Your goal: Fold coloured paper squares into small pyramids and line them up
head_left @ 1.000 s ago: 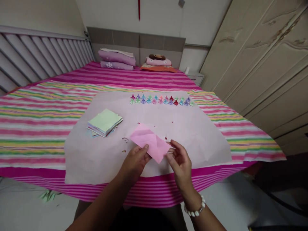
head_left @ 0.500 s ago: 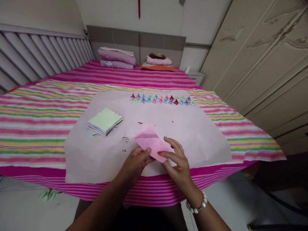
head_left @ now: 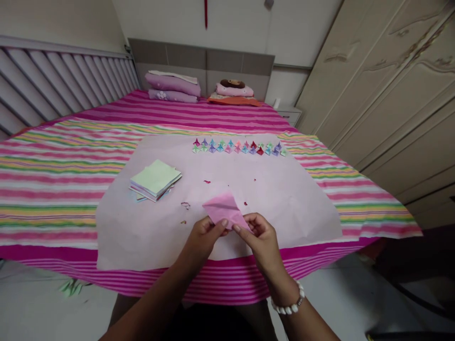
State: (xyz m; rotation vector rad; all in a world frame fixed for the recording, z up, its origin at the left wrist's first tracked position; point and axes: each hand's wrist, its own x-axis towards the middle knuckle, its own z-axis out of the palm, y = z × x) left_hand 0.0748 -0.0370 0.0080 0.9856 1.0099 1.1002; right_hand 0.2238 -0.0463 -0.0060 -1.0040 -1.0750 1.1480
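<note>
Both of my hands pinch a folded pink paper [head_left: 223, 209] just above the near edge of a large white sheet [head_left: 149, 227] spread on the bed. My left hand [head_left: 203, 239] grips its lower left edge between thumb and fingers. My right hand [head_left: 259, 239], with a white bead bracelet on the wrist, pinches the lower right edge. The paper now forms a small triangle pointing away from me.
A stack of coloured paper squares [head_left: 155, 180] lies left of centre on the sheet. A row of several small folded paper shapes [head_left: 238, 147] lines its far edge. Tiny paper scraps [head_left: 185, 205] dot the middle. Pillows [head_left: 173, 86] sit at the headboard; a wardrobe [head_left: 387, 90] stands right.
The pink paper went from a wide unfolded shape to a smaller folded triangle. My right hand moved left to meet the left hand over it.
</note>
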